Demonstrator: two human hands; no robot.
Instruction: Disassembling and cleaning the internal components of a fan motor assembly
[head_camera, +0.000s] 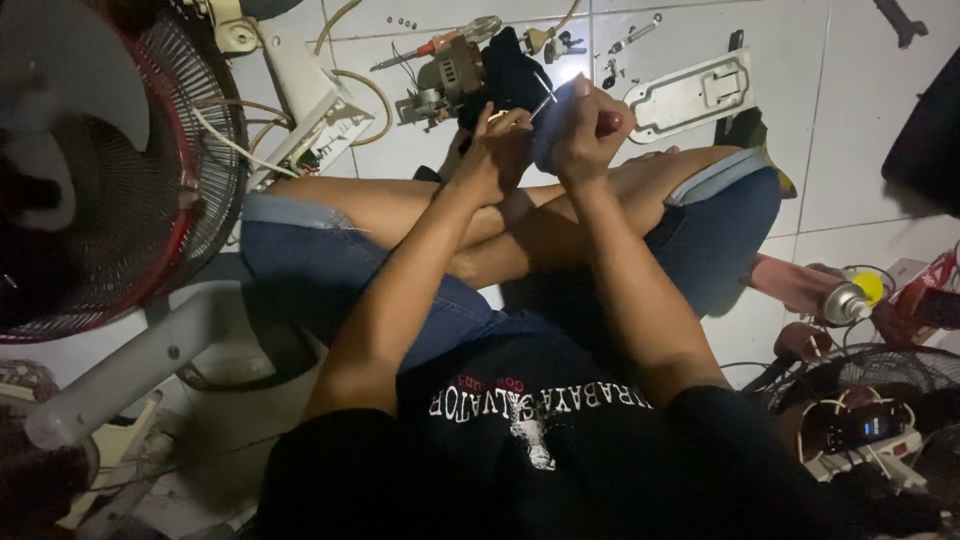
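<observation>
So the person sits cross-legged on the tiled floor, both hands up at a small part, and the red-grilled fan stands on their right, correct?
Not quite: the head view shows the red-grilled fan on their left. The rest holds: they sit cross-legged on the tiled floor, left hand and right hand up at a small part.

There is only one view, from a camera worn on the person's head. It looks steeply down and a little forward, so the person's own chest fills the bottom edge, at 6 o'clock, very near to the lens. The crossed legs lie in the middle. The left hand (497, 150) and the right hand (590, 128) meet at 12 o'clock, farther from the camera, above the white tiled floor (860, 170). A red fan (120, 180) stands close at 9 o'clock. A spray can (848, 302) lies at 3 o'clock.
</observation>
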